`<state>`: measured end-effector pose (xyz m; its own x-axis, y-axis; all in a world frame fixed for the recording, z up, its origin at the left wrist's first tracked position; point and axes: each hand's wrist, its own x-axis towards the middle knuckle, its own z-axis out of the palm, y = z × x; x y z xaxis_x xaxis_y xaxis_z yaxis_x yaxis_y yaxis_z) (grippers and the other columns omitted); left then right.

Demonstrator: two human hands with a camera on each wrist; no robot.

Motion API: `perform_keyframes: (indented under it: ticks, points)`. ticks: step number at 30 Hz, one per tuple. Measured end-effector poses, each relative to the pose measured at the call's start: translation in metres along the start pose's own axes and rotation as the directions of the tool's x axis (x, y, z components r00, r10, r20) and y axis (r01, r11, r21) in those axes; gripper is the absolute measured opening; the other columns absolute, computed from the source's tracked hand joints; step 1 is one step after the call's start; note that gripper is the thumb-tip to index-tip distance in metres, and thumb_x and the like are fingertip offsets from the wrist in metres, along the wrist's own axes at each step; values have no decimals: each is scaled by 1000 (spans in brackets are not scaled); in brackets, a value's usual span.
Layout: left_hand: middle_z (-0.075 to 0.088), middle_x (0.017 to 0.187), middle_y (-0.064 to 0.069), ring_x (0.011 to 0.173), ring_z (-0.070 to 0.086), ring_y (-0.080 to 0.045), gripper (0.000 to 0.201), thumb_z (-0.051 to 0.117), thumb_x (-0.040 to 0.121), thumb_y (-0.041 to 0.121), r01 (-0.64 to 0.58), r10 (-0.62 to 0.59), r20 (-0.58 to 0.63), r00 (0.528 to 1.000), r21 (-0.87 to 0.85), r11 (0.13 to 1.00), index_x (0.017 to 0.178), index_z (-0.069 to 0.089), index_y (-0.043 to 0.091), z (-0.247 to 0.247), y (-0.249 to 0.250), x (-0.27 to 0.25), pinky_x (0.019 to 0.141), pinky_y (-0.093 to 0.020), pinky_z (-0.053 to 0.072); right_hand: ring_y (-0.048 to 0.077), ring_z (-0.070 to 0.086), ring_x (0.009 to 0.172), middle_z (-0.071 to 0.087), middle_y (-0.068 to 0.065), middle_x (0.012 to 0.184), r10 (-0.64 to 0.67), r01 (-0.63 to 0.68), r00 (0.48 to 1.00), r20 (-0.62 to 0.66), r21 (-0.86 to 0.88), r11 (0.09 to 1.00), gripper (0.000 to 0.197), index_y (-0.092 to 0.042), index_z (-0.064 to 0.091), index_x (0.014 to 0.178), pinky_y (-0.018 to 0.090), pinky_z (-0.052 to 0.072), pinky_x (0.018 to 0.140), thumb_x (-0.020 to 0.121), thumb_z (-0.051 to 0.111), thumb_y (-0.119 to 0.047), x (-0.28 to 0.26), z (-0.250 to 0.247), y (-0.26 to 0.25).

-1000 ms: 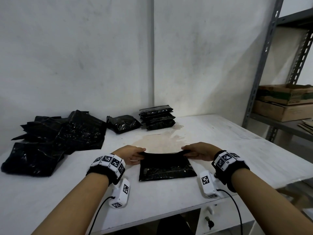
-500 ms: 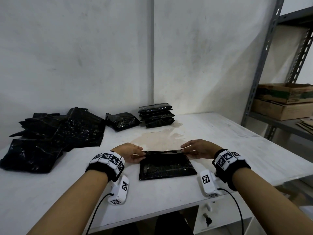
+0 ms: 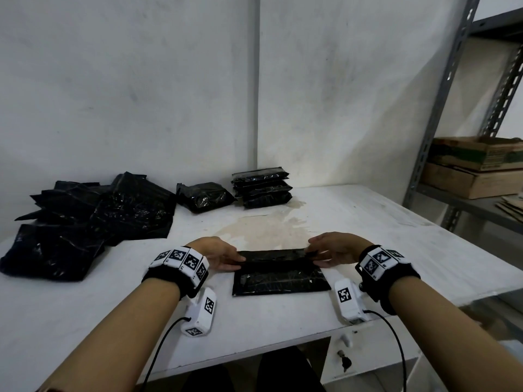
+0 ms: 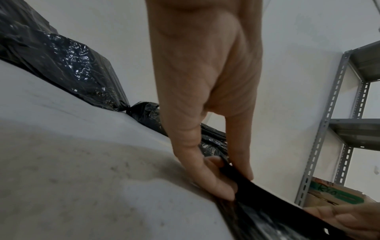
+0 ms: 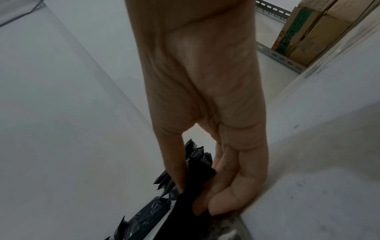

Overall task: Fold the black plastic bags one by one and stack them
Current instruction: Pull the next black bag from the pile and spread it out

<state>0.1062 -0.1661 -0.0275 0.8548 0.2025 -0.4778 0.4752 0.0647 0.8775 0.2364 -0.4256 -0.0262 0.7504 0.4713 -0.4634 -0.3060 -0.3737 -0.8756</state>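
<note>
L hand (image 3: pixel 223 254) & R hand (image 3: pixel 331 250) each pinch far edge of flat black plastic bag (image 3: pixel 278 275) on white desk (image 3: pixel 368 222). Pull edge evenly twd me, match corners, then crease.

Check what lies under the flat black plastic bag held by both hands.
The flat black plastic bag rests directly on the white table, its far edge pinched by the left hand and right hand. Whatever the bag covers is hidden.
</note>
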Motion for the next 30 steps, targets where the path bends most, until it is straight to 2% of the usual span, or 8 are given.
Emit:
perform_keyframes:
  ticks: [6,11,14,20,23,26,28,30]
  points:
    - [59,97,-16,83,62,-22,47,52,83,-24,32,-30,-17,999,84,996,125,47,-3,2,1,-3,52,-29,58,20,58,82,56,12,101,32,-32,999,-6,-55,998,43,-9,49,120,25,57,50,86,58,15,0,-1,1]
    - [58,97,-12,87,58,-20,56,54,83,-21,65,-65,-3,998,150,987,134,43,-1,3,3,-4,54,-26,58,21,61,90,58,15,116,15,-24,998,-57,-163,986,37,-8,59,107,22,56,53,77,73,10,-3,-3,3]
    - [58,96,-12,85,58,-20,52,55,83,-21,69,-68,-7,998,167,984,129,47,2,4,3,-4,52,-25,57,21,60,93,60,13,111,25,-34,998,-52,-176,984,35,-9,61,104,20,55,53,77,73,9,-3,-3,3]
    - [57,83,-8,73,53,-16,25,61,84,-14,95,-92,-26,995,288,953,86,52,9,3,6,1,55,-20,51,13,59,79,59,6,94,20,-39,997,-70,-270,962,35,-12,65,105,17,55,56,76,78,2,-7,-3,1]
    - [56,84,-8,68,50,-16,25,73,79,0,69,-31,-91,995,460,885,99,61,6,0,3,6,69,-25,46,12,59,79,60,5,90,17,-31,998,-56,-276,961,34,-13,65,106,15,54,55,78,76,2,-8,-3,1]
    - [61,100,-14,88,56,-23,55,81,73,15,30,88,-148,985,650,760,120,60,-4,-5,3,8,92,-33,49,11,60,76,61,4,85,4,-20,999,-54,-304,952,32,-14,66,105,15,55,57,78,76,1,-9,-3,1]
    - [64,111,-15,95,57,-25,58,82,74,22,64,107,-175,979,757,650,122,60,-1,-8,10,-1,91,-30,47,11,61,74,63,4,81,-8,-11,998,-57,-320,947,30,-13,65,102,15,55,56,78,76,1,-9,-2,1]
    - [59,117,-10,105,55,-24,52,78,77,17,8,155,-134,979,783,622,122,58,2,-11,20,-8,93,-30,46,10,61,73,64,3,78,-24,2,998,-59,-348,937,29,-13,65,101,15,55,57,78,76,2,-8,-2,-1]
